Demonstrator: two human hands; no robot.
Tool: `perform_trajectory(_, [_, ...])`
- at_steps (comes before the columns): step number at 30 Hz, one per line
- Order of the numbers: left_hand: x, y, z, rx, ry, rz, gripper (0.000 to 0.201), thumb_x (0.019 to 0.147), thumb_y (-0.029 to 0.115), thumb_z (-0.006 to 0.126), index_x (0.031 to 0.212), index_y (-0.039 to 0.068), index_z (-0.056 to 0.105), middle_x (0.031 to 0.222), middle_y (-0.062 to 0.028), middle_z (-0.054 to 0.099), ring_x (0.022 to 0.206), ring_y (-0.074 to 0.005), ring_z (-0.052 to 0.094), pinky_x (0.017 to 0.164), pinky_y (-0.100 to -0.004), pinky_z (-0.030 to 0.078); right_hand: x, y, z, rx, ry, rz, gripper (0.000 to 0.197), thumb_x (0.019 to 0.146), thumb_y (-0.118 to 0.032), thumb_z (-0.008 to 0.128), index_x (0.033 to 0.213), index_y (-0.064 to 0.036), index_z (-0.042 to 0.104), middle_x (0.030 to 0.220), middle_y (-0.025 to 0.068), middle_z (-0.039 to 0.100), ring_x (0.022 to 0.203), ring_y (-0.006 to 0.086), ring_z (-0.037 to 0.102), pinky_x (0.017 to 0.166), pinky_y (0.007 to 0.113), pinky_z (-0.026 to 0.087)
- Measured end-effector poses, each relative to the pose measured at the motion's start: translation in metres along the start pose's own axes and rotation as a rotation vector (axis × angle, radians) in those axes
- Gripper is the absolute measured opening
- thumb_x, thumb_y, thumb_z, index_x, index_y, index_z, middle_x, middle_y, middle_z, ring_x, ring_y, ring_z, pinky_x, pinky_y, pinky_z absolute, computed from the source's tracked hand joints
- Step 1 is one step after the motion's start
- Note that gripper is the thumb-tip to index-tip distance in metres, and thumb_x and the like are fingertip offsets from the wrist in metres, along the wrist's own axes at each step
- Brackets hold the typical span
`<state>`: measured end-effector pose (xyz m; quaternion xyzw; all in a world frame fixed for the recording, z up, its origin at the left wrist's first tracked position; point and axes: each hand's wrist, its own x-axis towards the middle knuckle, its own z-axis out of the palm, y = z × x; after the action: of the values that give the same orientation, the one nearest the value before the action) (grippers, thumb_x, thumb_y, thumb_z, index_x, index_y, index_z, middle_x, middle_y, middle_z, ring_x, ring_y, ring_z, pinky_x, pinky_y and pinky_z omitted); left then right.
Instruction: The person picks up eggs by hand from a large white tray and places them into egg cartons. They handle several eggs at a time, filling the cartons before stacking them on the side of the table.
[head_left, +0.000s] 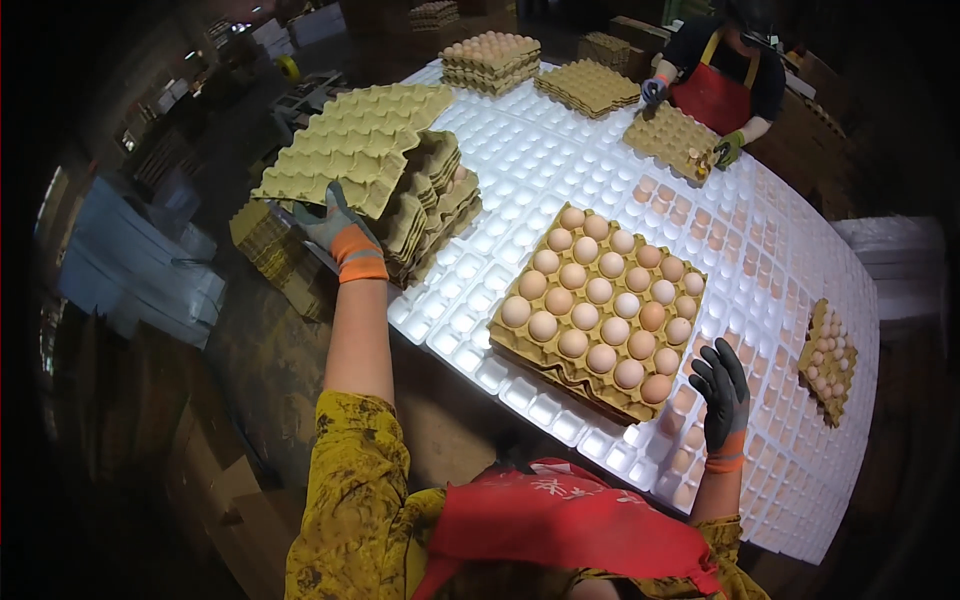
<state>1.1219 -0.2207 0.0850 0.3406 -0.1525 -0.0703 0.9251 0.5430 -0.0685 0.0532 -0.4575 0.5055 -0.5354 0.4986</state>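
My left hand (338, 222), in a grey glove with an orange cuff, grips the near edge of an empty yellowish pulp egg tray (350, 140). That tray is tilted above a stack of egg trays (432, 215), where an egg or two shows between the layers. My right hand (722, 392), gloved alike, is open and empty, fingers bent and apart. It hovers just right of a stack of pulp trays (560, 372) whose top one is filled with brown and pale eggs (599, 290). Under them lie white foam egg cartons (470, 275) covering the table.
Eggs (715, 235) fill many cartons on the right. A small tray with eggs (828, 365) lies near the right edge. Across the table, a person in a red apron (712, 100) handles a tray (675, 140). More trays (490, 62) are stacked at the far side.
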Motion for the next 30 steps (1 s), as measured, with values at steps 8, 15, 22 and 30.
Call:
perform_trajectory(8, [-0.03, 0.001, -0.023, 0.383, 0.081, -0.19, 0.074, 0.091, 0.0, 0.073, 0.154, 0.006, 0.035, 0.146, -0.016, 0.047, 0.117, -0.0267, 0.058, 0.098, -0.0385, 0.054, -0.015, 0.038, 0.001, -0.018, 0.126, 0.143, 0.051, 0.102, -0.031, 0.059, 0.147, -0.0078, 0.05, 0.132, 0.0074, 0.065, 0.109, 0.0182, 0.066, 0.093, 0.034, 0.054])
perform_trajectory(15, [-0.001, -0.066, -0.084, 1.4, 0.024, 0.162, 0.088, 0.089, 0.041, 0.078, 0.159, 0.017, 0.03, 0.154, -0.024, 0.029, 0.122, -0.0389, 0.055, 0.097, -0.0488, 0.055, -0.033, 0.044, 0.0, 0.028, 0.286, 0.119, 0.047, 0.1, -0.026, 0.065, 0.14, -0.0034, 0.057, 0.122, 0.0077, 0.07, 0.102, 0.0186, 0.069, 0.089, 0.033, 0.056])
perform_trajectory(22, [0.018, -0.077, -0.075, 1.351, -0.02, 0.01, 0.089, 0.091, 0.06, 0.067, 0.162, 0.032, 0.021, 0.165, -0.0259, 0.0, 0.137, -0.0467, 0.045, 0.094, -0.0537, 0.057, -0.066, 0.041, -0.001, -0.04, 0.352, 0.181, 0.045, 0.101, -0.028, 0.064, 0.14, -0.0061, 0.058, 0.123, 0.006, 0.07, 0.106, 0.0158, 0.067, 0.092, 0.032, 0.054])
perform_trajectory(30, [-0.186, 0.052, -0.008, 0.509, -1.06, -0.11, 0.035, 0.103, 0.009, 0.056, 0.135, -0.004, 0.057, 0.132, -0.0118, 0.063, 0.119, -0.0197, 0.06, 0.11, -0.0345, 0.044, -0.089, 0.018, 0.015, -0.228, 0.303, -0.013, 0.045, 0.095, -0.014, 0.068, 0.139, -0.0051, 0.059, 0.123, 0.0082, 0.068, 0.102, 0.0149, 0.066, 0.089, 0.03, 0.054])
